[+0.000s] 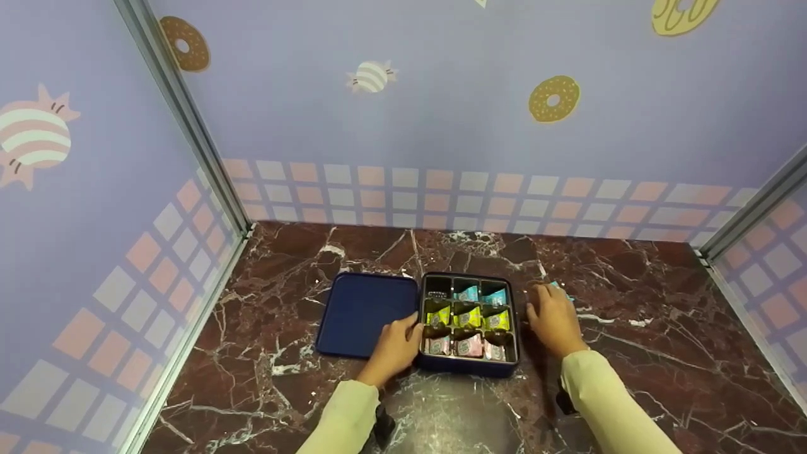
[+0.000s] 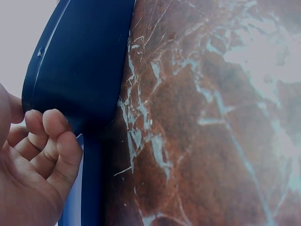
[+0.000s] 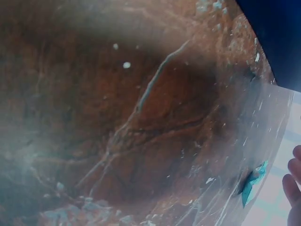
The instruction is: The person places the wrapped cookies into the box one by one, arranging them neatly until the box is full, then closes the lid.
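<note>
A dark blue tin box with a compartment grid sits mid-table. It holds teal sweets in the far row, yellow-green ones in the middle and pink ones nearest me. Its far-left compartment looks dark. The flat blue lid lies just left of it. My left hand rests on the lid's right part against the box's left wall, fingers loosely curled at the blue edge. My right hand lies flat on the table right of the box. A loose teal sweet lies close beside its fingertips, apart from them.
The brown marble tabletop is boxed in by lilac patterned walls at the back and on both sides, with metal corner posts. The box's dark blue corner shows in the right wrist view.
</note>
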The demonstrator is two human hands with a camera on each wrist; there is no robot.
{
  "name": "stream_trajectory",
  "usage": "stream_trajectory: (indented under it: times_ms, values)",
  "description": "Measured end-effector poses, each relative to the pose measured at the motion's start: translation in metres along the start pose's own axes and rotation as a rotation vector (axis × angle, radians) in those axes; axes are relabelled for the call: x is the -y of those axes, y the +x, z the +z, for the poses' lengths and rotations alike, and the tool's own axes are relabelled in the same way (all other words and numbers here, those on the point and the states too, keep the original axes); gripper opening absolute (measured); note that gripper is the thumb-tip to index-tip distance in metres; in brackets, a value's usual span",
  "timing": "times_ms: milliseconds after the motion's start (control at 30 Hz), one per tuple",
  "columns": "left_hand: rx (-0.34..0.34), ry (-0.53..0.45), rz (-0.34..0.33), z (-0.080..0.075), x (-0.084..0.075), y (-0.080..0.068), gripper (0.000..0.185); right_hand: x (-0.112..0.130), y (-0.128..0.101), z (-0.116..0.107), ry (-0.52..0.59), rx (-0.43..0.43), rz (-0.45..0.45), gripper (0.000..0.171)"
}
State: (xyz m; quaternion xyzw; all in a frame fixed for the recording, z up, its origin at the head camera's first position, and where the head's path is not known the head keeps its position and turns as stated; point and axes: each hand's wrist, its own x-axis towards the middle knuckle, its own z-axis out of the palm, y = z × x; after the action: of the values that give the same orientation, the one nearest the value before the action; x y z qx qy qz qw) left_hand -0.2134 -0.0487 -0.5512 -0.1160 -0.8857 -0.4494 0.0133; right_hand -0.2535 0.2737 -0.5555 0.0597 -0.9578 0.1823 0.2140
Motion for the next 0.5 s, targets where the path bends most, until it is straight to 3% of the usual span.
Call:
stream_trajectory:
  times_ms: [500]
  values:
    - [0.001, -0.004, 0.010, 0.0002, 0.0014, 0.0000, 0.041, -0.0105, -0.0076, -0.0043, -0.090, 0.158, 0.059, 0.055]
